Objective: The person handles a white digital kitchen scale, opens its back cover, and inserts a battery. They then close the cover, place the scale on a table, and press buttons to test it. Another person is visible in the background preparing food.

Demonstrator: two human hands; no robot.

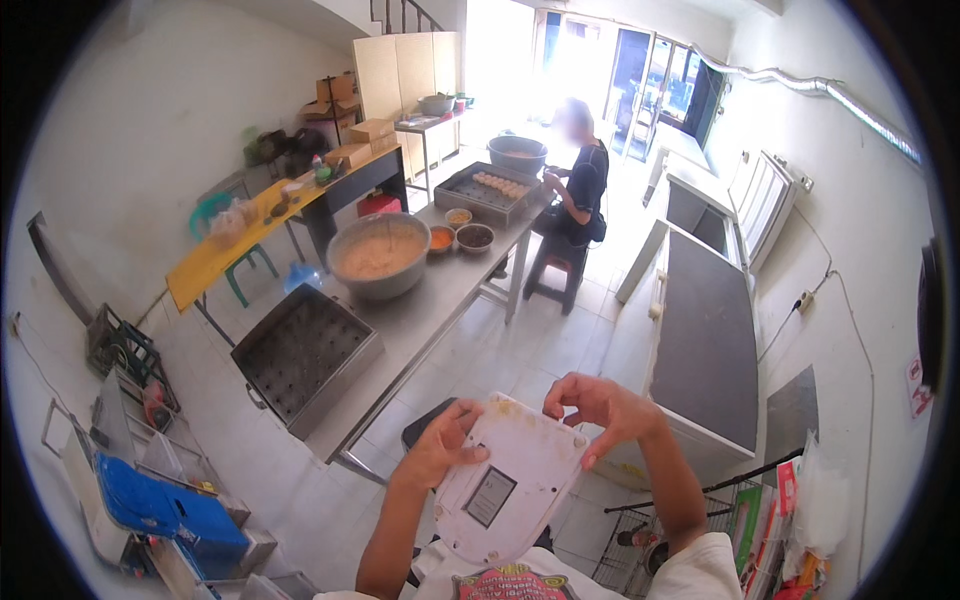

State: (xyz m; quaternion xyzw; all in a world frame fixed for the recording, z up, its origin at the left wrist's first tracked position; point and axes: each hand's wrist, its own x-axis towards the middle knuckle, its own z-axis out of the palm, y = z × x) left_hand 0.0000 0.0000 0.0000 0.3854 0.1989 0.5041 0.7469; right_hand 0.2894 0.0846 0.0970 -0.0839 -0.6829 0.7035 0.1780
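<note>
My left hand (449,444) grips the left edge of a white plastic device (525,470), its thumb on the flat face that has a dark-bordered label and several screws. The face looks like the underside of a small scale. My right hand (600,415) is at the device's upper right corner, thumb against the edge and fingers curled above it. Just beyond stands the steel table (400,350) with an empty dimpled metal steamer tray (305,350), a large bowl of pale orange mixture (375,270), small bowls of ingredients (440,242) and another tray holding rows of rounded pieces (480,200).
A person in dark clothing (585,190) sits on a stool (555,270) at the table's far right. White chest freezers (700,340) line the right wall. A yellow side table (200,270) stands left, blue bins (170,510) lower left, a wire rack (630,530) lower right.
</note>
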